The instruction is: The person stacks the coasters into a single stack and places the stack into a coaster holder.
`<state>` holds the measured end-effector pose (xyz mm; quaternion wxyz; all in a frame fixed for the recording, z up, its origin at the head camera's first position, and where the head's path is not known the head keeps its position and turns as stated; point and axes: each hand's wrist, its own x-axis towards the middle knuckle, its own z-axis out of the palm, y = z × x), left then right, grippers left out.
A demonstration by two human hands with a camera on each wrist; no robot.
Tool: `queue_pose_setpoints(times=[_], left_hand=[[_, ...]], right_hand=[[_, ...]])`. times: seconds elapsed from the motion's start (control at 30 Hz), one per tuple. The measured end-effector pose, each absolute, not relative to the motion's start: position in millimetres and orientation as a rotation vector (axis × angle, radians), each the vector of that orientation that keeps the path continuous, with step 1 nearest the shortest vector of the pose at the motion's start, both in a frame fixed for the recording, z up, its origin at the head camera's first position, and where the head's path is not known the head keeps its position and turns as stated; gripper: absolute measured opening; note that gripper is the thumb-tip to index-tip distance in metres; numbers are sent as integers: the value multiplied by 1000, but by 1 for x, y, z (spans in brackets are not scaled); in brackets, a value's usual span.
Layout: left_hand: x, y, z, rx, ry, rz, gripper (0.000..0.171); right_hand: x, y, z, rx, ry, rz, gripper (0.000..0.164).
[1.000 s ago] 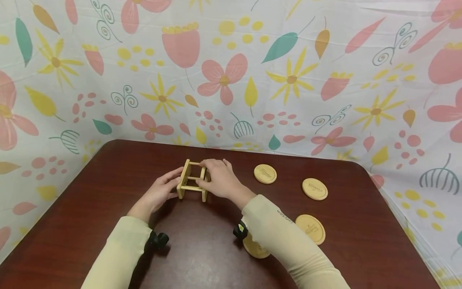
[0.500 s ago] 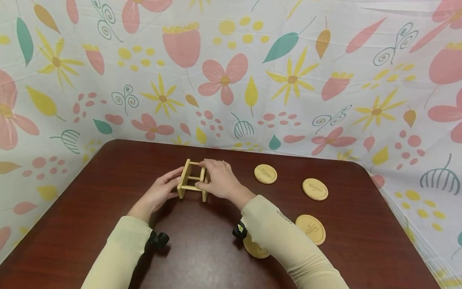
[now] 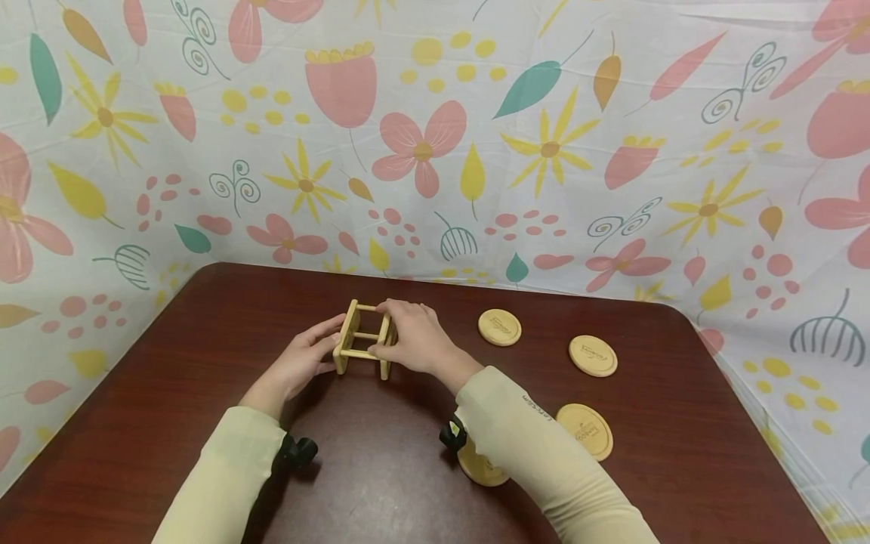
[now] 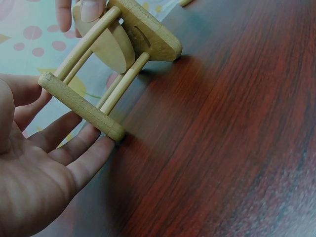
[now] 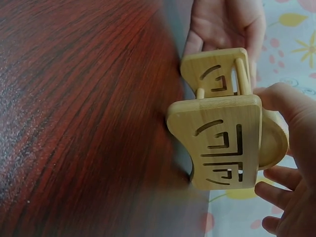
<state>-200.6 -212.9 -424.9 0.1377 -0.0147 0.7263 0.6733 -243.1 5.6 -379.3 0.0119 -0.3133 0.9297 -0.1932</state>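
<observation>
"Wood under both hands, I see. How does the right hand (image 3: 418, 338) lie?"

"It reaches in from above and the right, back of the hand upward, thumb and fingers pinched on a pale round coaster (image 4: 111, 52). That coaster sits tilted inside the wooden rack (image 5: 217, 159), just by its right end panel (image 4: 155, 42); I can't tell whether the two touch."

"And the left hand (image 3: 302, 359)?"

"Palm turned inward, thumb and fingers clasped about the left end panel (image 4: 81, 105)."

"Where does the rack stand?"

"Upright on the dark reddish counter (image 3: 381, 468), between the hands, left of the middle and toward the far edge, its rods running from panel to panel."

"What lies further out?"

"A black wrist device on each arm, left (image 3: 296, 452) and right (image 3: 452, 434), then pale sleeves. To the right, four more coasters lie flat: the far coaster (image 3: 499, 327), the rightmost coaster (image 3: 593, 356), the lower coaster (image 3: 586, 431) and the nearest coaster (image 3: 482, 466)."

"Anything in the way?"

"The right sleeve (image 3: 550, 461) hides much of the nearest coaster and clips the lower one. Flowered cloth (image 3: 435, 166) hangs behind the counter."
</observation>
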Motion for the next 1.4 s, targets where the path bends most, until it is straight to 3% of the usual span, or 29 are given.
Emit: queue_pose_setpoints(times=[1.4], left_hand=[[-199, -210, -422, -34, 2167, 1929, 51]], right_hand=[[-242, 46, -381, -831, 2886, -801, 72]])
